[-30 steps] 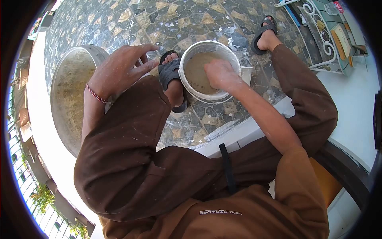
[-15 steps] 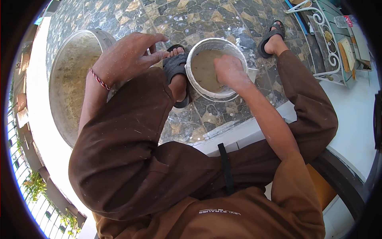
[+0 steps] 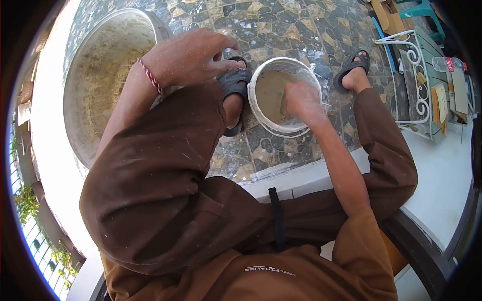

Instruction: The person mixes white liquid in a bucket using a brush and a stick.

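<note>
A white bucket (image 3: 254,103) stands on the stone-patterned floor, with grey-beige slurry (image 3: 271,93) inside. My right hand (image 3: 304,103) reaches into the bucket with its fingers curled down at the slurry; whatever they hold is hidden. My left hand (image 3: 196,57), speckled with pale splashes and wearing a red-and-white cord at the wrist, hovers over my left knee with thumb and fingers apart and nothing between them. Beside it on the left is a large round basin (image 3: 95,80) with dried residue on its inner wall.
My sandalled feet (image 3: 233,93) (image 3: 356,75) rest on either side of the bucket. At the right stands a white metal-framed bench (image 3: 424,75) bearing a plastic bottle (image 3: 444,64) and boxes. A teal chair (image 3: 427,15) and plants (image 3: 27,203) show at the edges.
The whole view has shifted, so bucket, basin and bench appear displaced, and more of the teal chair shows. My right hand stays in the bucket, and my left hand remains over my knee.
</note>
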Demonstrator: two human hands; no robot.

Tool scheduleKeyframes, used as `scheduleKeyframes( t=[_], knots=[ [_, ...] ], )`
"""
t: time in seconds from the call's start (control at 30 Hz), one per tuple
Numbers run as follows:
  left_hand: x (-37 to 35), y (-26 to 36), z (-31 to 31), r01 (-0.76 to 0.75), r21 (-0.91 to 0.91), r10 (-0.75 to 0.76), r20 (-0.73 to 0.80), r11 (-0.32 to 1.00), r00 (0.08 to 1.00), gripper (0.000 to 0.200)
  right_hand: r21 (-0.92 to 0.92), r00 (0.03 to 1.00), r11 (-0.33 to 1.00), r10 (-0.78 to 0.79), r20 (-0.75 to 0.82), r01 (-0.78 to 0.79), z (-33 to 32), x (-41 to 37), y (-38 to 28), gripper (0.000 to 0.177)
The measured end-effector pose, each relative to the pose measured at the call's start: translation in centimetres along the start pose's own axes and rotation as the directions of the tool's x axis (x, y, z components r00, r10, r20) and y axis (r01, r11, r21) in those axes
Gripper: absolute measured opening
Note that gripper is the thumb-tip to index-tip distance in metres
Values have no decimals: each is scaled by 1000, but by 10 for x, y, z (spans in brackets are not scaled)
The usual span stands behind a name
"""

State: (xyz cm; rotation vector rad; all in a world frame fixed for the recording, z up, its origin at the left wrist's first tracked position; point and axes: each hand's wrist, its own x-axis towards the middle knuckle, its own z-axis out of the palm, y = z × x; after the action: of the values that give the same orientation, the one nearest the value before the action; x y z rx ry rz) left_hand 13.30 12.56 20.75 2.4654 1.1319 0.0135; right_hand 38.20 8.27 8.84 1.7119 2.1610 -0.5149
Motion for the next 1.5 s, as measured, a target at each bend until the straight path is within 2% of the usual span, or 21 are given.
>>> scheduleKeyframes(
  t=[0.07,0.2,0.3,0.4,0.47,0.5,0.6,0.67,0.7,0.77,0.83,0.9,1.03,1.13,1.2,1.23,1.3,1.33,1.4,1.43,1.5],
  knots=[
    [-1,-1,2,1,16,-1,-13,1000,1000,38,73,985,991,-117,130,108,10,5,1,18],
    [1,-3,2,-44,26,45,-31,999,999,38,302,990,947,-131,61,106,9,11,3,22],
    [0,-1,0,-17,34,18,-29,999,999,38,283,993,959,6,-116,27,13,16,19,24],
    [-1,0,1,-21,29,22,-42,999,999,38,91,997,995,56,-50,-51,9,11,14,25],
    [0,-3,3,-35,24,36,-41,999,999,38,-42,986,998,-41,159,49,3,5,-3,26],
    [1,-4,3,-47,23,48,-41,999,998,38,-39,986,998,-35,161,42,4,4,-6,26],
    [1,-6,3,-51,20,52,-40,998,998,39,231,991,965,-131,5,126,11,6,-11,23],
    [0,-7,4,-52,15,52,-48,999,997,39,294,994,954,-29,-105,59,12,16,-2,22],
    [0,-6,4,-58,9,58,-66,998,996,39,295,994,953,-33,-108,64,12,17,4,22],
    [0,-3,3,-49,31,51,-62,998,997,39,99,993,992,87,-76,-80,-1,13,10,21],
    [1,-3,2,-39,49,42,-57,998,997,39,52,995,995,83,-59,-80,-1,11,10,22],
    [1,-5,2,-50,31,51,-32,998,998,40,-3,996,999,-45,77,46,4,8,5,20],
    [3,-6,2,-48,9,48,-19,999,999,41,262,988,954,-152,1,146,14,19,3,17],
    [4,-3,-1,-8,-33,8,3,999,1000,41,272,996,962,8,-85,16,14,23,11,19],
    [3,-6,2,-2,-10,2,-6,1000,1000,42,79,994,995,67,-83,-60,8,22,19,23],
    [3,-5,1,-7,-11,7,-3,1000,1000,42,81,994,995,71,-81,-65,1,18,17,23],
    [4,-5,0,33,-55,-31,37,998,999,41,-57,995,998,29,99,-23,-11,11,8,26],
    [4,-6,2,25,-56,-23,41,998,999,41,-53,994,998,37,101,-31,-4,13,7,26],
    [4,-12,4,-29,-36,29,3,999,1000,39,108,952,978,-199,231,178,13,20,7,27],
    [5,-12,3,-39,-34,39,7,999,999,39,113,954,979,-191,229,169,14,21,8,27],
    [4,-11,3,-37,-19,37,8,999,999,38,269,973,936,-230,-18,227,16,22,9,28]
  ],
)
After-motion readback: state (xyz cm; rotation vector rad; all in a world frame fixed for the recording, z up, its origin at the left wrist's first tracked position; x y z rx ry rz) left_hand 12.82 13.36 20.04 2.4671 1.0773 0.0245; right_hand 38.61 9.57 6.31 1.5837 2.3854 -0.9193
